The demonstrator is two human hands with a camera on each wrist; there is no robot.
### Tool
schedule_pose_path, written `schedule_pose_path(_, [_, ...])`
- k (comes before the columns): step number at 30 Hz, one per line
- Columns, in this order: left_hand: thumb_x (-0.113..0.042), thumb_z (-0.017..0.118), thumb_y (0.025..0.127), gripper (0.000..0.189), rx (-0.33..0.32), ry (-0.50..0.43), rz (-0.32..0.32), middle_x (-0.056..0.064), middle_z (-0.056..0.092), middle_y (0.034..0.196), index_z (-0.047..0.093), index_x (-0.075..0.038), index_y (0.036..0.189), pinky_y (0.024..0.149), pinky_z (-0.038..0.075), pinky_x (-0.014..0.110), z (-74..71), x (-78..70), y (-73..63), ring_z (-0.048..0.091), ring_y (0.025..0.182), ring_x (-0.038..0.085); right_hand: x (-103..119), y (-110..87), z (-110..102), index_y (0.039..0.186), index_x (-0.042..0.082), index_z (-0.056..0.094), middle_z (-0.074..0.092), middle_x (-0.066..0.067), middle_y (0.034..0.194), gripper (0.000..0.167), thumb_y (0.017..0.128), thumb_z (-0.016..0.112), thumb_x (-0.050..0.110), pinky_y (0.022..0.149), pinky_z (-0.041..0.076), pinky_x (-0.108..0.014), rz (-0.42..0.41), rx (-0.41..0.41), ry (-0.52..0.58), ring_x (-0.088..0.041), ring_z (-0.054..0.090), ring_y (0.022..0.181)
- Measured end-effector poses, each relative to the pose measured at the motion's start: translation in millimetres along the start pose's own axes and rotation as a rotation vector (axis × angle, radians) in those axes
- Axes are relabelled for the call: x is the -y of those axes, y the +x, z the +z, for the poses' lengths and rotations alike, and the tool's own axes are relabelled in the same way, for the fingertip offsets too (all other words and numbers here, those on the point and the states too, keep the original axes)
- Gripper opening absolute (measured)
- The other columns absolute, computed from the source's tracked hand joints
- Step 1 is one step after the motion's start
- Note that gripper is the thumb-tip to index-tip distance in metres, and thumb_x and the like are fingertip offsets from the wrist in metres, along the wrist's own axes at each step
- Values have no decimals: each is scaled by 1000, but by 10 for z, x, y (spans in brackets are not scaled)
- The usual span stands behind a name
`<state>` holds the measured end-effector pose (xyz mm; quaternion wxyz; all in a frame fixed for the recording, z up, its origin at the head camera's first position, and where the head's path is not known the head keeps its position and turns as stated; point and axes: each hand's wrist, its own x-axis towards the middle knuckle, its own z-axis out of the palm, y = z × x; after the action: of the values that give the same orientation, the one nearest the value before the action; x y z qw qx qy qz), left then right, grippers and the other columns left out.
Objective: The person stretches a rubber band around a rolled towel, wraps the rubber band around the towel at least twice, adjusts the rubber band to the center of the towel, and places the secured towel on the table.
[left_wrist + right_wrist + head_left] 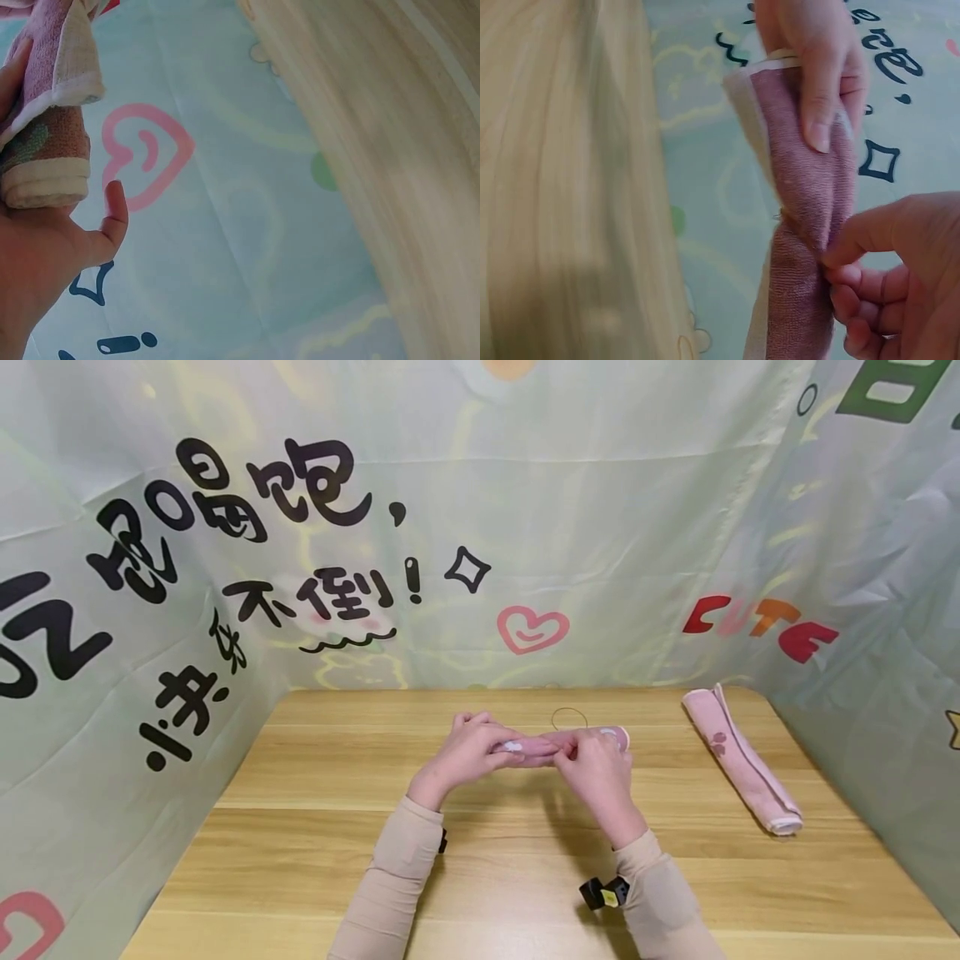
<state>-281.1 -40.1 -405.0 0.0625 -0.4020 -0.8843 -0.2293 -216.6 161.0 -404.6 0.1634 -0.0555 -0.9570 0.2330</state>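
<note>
A rolled mauve towel (534, 748) with a pale edge is held up over the table, lying crosswise between the two hands. My left hand (468, 750) grips its left end, the thumb lying along the roll in the right wrist view. A thin brown cord (799, 227) crosses the roll partway along, and the towel is pinched in there. At that spot the thumb and forefinger of my right hand (900, 274) pinch the cord against the towel's side. The left wrist view shows the layered pale end of the towel (46, 169).
A second rolled towel (738, 764), pink with a dark print, lies at the right of the wooden table (315, 827). Behind the hands is a thin loop (570, 708). Printed cloth walls (615, 543) close off the back and sides.
</note>
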Motion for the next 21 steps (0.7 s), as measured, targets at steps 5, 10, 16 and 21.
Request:
schedule_pose_path(5, [-35,66,92,26,-20,48,-3,-9,74,110,72,-24,114,99,32,48,27,-17,6,52,94,11,-24,10,-63,75,9,65,63,-8,76,12,80,70,19,71,43,-46,-66,14,66,-26,57,77])
schedule_pose_path(10, [-32,65,93,23,-57,164,14,-9,73,112,72,-27,115,98,34,49,57,-55,14,53,102,13,-32,20,-105,79,7,68,65,-10,79,12,82,72,18,73,43,-42,-75,-12,136,-29,58,81])
schedule_pose_path(16, [-33,69,90,22,-132,275,96,-12,73,108,72,-31,112,97,34,44,106,-93,32,53,103,13,-5,27,-109,84,6,69,67,-12,87,11,84,71,18,80,43,-46,-84,-15,181,-32,58,91])
schedule_pose_path(21, [-30,69,90,20,-257,354,172,-11,73,103,73,-30,110,95,36,43,158,-99,33,55,99,13,1,33,-96,85,7,71,69,-11,86,14,86,70,21,78,44,-47,-66,53,143,-29,59,86])
